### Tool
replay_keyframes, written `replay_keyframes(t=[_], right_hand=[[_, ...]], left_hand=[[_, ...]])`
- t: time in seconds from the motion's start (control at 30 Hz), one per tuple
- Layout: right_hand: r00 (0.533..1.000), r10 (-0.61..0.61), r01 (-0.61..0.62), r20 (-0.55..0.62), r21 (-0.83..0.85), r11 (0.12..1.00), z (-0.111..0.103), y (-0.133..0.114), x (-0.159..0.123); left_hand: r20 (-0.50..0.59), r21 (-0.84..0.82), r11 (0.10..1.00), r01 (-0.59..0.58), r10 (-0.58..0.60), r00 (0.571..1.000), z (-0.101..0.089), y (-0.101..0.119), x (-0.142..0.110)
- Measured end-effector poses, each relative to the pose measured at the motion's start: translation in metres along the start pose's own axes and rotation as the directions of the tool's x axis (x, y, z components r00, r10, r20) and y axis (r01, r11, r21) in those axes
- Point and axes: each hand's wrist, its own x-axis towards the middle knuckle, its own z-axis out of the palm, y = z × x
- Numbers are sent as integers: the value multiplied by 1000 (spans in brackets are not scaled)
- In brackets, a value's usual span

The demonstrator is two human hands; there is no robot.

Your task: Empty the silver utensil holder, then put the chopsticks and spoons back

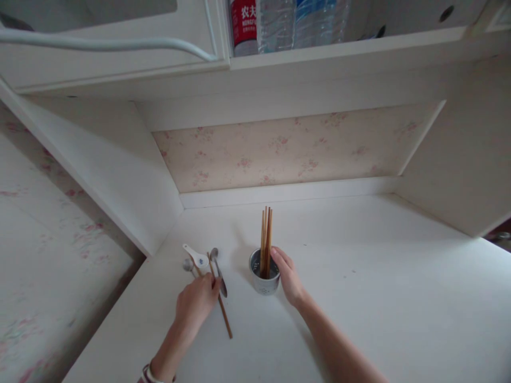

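The left hand, fingers bent close together, covers part of a loose chopstick among spoons; its grip is hidden. The right hand, loosely curved, touches the right rim of a cup of upright chopsticks; hold unclear.

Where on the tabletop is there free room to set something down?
The widest nearly bare patch lies between the right forearm and the right side panel. A smaller one lies between the metal chopstick holder and the back rail. It is crowded around the left hand: white soup spoon, metal spoons, wooden chopstick.
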Motion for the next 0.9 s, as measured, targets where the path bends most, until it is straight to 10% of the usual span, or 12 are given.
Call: replay_keyframes(t=[0.57,0.9], right_hand=[[1000,-17,17,6,-10,1000,0,-2,0],[1000,-18,19,13,-26,999,-1,-4,0]], left_hand=[[117,-141,990,-12,29,993,-1,11,32],[-378,-407,883,-234,70,923,-88,21,20]])
